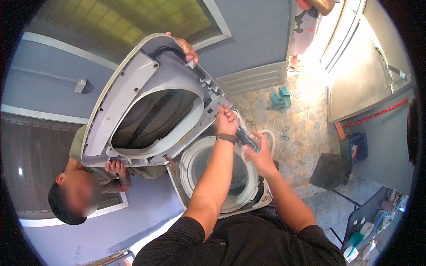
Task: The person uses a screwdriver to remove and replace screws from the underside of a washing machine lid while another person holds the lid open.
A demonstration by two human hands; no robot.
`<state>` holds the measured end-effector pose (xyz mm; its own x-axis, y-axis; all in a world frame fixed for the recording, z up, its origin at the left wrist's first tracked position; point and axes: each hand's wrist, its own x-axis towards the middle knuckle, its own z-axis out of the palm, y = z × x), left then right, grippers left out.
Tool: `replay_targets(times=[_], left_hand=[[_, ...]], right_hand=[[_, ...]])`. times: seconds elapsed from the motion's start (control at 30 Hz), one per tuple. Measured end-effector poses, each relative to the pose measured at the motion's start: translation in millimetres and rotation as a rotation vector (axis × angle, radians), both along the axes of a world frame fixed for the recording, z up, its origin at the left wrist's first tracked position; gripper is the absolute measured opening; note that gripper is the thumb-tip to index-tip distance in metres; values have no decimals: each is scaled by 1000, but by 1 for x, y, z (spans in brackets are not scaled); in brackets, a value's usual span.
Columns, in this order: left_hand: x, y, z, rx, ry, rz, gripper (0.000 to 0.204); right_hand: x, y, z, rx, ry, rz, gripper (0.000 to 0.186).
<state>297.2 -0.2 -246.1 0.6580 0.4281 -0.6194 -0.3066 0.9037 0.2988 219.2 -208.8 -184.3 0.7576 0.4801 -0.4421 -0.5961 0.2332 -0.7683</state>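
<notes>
A large grey washing machine top cover [128, 73], its underside toward me, stands tilted at the left with a wide round opening. Another person's hands hold it at its upper edge and lower side. My left hand [226, 120] is closed at the cover's right corner; whatever its fingers hold is too small to make out. Just to the right, my right hand [261, 157] grips a screwdriver [246, 138] by its black and blue handle. The tool's tip is hidden near my left wrist. Below my arms sits the open washing machine [191, 166] with its round white tub ring.
The other person [73, 190], in a dark cap, leans in from the left. A pale hose [271, 137] curves beside the machine. Teal slippers [280, 98] lie on the tiled floor, and someone stands at the doorway. A dark bin-like object [330, 170] is at the right.
</notes>
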Motion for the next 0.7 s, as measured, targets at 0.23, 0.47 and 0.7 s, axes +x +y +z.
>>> replay_targets(times=[0.23, 0.47, 0.7], left_hand=[[5, 0, 4, 82, 146, 26, 27], [7, 9, -1, 165, 182, 21, 18], [8, 11, 3, 187, 140, -14, 17]], right_hand=[[-4, 3, -3, -634, -1005, 6, 46], [5, -5, -15, 164, 339, 48, 42], [7, 2, -28, -126, -137, 53, 46]])
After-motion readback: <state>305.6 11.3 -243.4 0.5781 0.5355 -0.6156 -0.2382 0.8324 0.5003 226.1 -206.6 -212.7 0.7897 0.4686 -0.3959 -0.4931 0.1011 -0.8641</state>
